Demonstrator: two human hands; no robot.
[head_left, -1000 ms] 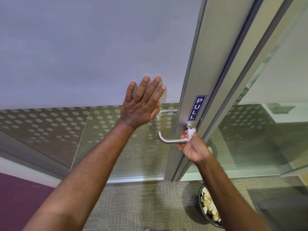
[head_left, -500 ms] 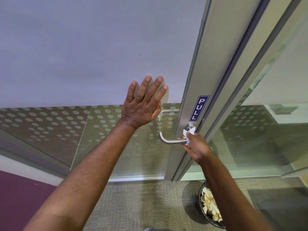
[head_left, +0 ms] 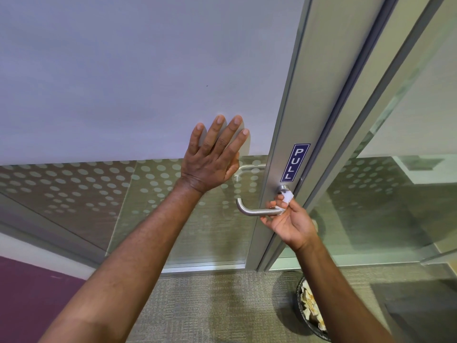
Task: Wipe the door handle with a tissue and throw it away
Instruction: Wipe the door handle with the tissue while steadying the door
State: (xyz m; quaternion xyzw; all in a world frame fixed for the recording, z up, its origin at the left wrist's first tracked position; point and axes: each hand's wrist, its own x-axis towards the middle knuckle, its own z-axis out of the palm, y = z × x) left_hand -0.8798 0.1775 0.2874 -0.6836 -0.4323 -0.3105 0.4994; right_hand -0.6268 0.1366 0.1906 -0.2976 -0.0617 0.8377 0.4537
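- Pinching a small white tissue (head_left: 286, 197) against the inner end of the lever door handle (head_left: 257, 212), the right hand (head_left: 290, 225) works just below the round rosette (head_left: 283, 188) where the lever meets the door stile (head_left: 284, 144); thumb and forefinger are closed on the wad, the remaining fingers loosely curled beneath the bar.
- The left hand (head_left: 212, 159) lies flat and open on the frosted door panel (head_left: 123, 82), fingers spread, holding nothing; it looks to be bracing the door.
- The tissue is crumpled small, part of it on top of the finger and part tucked under the lever; how much is hidden in the grip I cannot tell.
- Handling, as I judge it: the tissue is very light, soft and easily torn, so it needs a firm pinch with fingertip pressure through it, not a loose drape that could slip off.
- The handle is brushed metal, rigid and smooth; the tissue should slide readily along it. Wrapping the tissue round the bar and drawing it toward the curved free end would cover the surface that is left.
- A dark wire wastebasket (head_left: 312, 315) with crumpled paper inside stands on the carpet (head_left: 210, 305) below the right forearm, near enough for a short drop once wiping is done.
- A blue PULL sign (head_left: 294, 162) sits on the stile above the rosette.
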